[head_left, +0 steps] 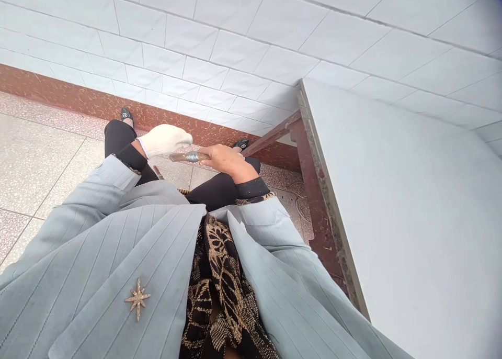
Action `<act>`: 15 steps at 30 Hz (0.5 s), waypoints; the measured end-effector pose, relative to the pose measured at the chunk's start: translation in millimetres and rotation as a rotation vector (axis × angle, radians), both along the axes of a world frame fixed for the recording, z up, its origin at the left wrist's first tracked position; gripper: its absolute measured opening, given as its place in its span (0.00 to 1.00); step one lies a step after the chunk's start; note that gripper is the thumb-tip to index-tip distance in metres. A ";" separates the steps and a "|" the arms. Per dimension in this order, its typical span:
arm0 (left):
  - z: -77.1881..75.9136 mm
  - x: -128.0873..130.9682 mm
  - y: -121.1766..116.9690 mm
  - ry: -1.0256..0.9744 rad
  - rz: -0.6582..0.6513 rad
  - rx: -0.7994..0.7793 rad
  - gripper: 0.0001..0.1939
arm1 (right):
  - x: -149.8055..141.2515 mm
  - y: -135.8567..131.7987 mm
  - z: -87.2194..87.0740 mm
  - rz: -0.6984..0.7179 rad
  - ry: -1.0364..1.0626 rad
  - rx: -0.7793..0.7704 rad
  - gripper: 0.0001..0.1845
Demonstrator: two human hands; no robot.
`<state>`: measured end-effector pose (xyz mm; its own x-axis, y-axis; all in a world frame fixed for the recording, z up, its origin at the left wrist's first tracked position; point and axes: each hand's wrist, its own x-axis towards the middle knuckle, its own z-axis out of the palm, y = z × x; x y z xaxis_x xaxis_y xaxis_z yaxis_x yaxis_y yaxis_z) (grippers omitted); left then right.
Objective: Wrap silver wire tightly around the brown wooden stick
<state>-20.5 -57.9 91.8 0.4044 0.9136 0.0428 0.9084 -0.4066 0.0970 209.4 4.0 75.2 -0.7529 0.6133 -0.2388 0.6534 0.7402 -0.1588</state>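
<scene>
My right hand point(223, 159) is bare and closed round a brown wooden stick point(178, 157), which points left across my lap. A tight coil of silvery wire point(192, 156) is wound round the stick just beyond my fingers. Just above the stick's free end is my left hand point(164, 140), in a white knit glove. Its fingers are curled together, and whatever they hold, if anything, is hidden. The end of another brown piece point(158, 172) shows between my legs, beside a small yellow-and-black striped thing point(183, 191).
A table with a pale top point(411, 191) and reddish-brown wooden legs point(314, 191) stands close on my right. The white tiled wall point(219, 50) with a red-brown base strip point(58, 94) rises ahead. Thin cord point(301, 204) lies on the speckled tile floor point(43, 149) under the table.
</scene>
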 end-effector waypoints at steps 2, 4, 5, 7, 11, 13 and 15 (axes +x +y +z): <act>0.1 -3.6 7.4 -0.079 -0.030 -0.003 0.14 | 3.4 0.0 0.9 0.077 0.055 -0.071 0.12; -3.2 -8.3 14.3 -0.217 -0.065 -0.026 0.13 | 7.1 -0.3 2.0 0.148 0.132 -0.152 0.13; -6.3 -10.5 17.0 -0.303 -0.082 -0.050 0.12 | 8.9 -0.8 2.9 0.176 0.178 -0.197 0.14; -15.7 -12.9 19.6 -0.501 -0.087 -0.118 0.12 | 11.8 -2.6 6.5 0.194 0.292 -0.272 0.17; -46.6 -1.9 9.9 -0.868 0.069 -0.319 0.13 | 12.9 -4.5 17.3 0.039 0.560 -0.239 0.21; -63.2 9.9 -0.3 -0.905 0.100 -0.438 0.13 | 11.4 -1.9 20.4 -0.074 0.590 -0.146 0.21; -75.4 20.4 -10.2 -0.871 0.053 -0.488 0.12 | 9.4 2.7 20.3 -0.156 0.528 -0.062 0.20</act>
<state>-0.1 -68.0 16.4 0.3690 0.9260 -0.0797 0.4564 -0.1058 0.8834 218.8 6.7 95.5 -0.6812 0.7242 0.1071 0.5749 0.6197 -0.5344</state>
